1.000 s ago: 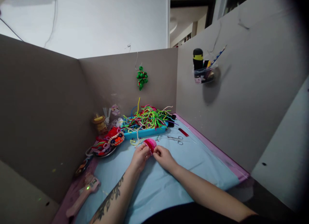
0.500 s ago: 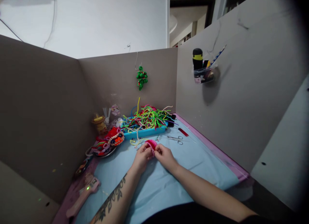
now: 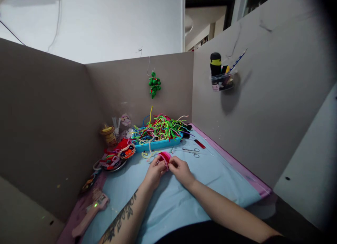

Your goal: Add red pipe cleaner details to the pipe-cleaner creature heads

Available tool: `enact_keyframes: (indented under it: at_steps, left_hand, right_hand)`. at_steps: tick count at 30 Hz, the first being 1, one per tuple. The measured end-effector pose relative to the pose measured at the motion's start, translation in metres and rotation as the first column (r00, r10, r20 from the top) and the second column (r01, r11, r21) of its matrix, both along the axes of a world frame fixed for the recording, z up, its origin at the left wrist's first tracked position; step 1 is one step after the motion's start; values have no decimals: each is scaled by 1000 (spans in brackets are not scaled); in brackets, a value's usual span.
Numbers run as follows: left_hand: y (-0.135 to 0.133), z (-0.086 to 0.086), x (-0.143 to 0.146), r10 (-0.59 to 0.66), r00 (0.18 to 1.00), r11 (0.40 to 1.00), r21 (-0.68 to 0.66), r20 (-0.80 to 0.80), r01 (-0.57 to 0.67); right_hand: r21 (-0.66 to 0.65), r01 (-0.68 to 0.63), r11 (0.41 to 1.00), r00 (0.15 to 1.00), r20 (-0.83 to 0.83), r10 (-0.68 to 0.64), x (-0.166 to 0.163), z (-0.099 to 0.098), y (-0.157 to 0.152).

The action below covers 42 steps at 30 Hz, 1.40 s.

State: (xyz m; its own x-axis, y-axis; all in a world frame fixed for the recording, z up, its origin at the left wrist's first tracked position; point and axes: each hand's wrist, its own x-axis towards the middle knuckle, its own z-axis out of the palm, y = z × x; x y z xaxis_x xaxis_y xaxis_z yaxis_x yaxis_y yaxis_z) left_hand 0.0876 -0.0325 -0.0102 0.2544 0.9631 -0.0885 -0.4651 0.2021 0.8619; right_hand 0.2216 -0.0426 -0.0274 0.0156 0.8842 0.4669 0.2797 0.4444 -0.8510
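Note:
A small curved piece of pink and red pipe cleaners (image 3: 165, 156) is held between both hands over the blue cloth (image 3: 210, 173). My left hand (image 3: 155, 170) is closed around its left and lower side. Thumb and fingers of my right hand (image 3: 180, 169) pinch its right edge. The fingertips partly cover the piece, so its lower part is hidden. Behind it lies a pale yellow pipe cleaner (image 3: 146, 155). Scissors (image 3: 195, 152) rest on the cloth to the right, beside a red strip-like object (image 3: 199, 144).
A blue tray (image 3: 160, 143) heaped with colourful pipe cleaners stands at the back. On the left are a dish (image 3: 117, 167) of finished pieces, a jar (image 3: 108, 135) and a pink glue gun (image 3: 92, 212). Grey panels (image 3: 263, 107) enclose the table; a tool holder (image 3: 222, 81) hangs right.
Both hands stay in nearly the same place. The pink and red piece has turned slightly between the fingers, showing more of its red inner face.

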Motion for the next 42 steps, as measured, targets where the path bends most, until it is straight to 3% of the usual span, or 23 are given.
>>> enact_keyframes:
  at_steps: [7,16,20,28,34,37,42]
  left_hand:
    - [3,-3,-2,2,997,1000,-2,82,-2]
    - [4,-1,-1,-5,997,983,185,74,-8]
    - [5,-3,-2,-22,996,988,154,82,9]
    - [9,-13,-1,94,995,995,-24,-18,-94]
    - [9,-15,-2,42,999,996,-86,16,-40]
    - [8,-13,-2,41,999,996,-84,-1,-41]
    - [7,-11,0,15,995,999,34,-101,-11]
  right_hand:
    - [109,85,990,992,85,-94,2,0,2]
    - [84,90,992,986,136,-101,1,-10,8]
    - [63,91,994,984,148,-100,1,-10,8]
    - [85,180,980,964,182,-192,2,-9,9]
    - [105,202,974,948,229,-221,2,-13,10]
    - [119,188,975,937,274,-214,0,-13,9]
    - [146,158,977,912,358,-201,-2,-9,2]
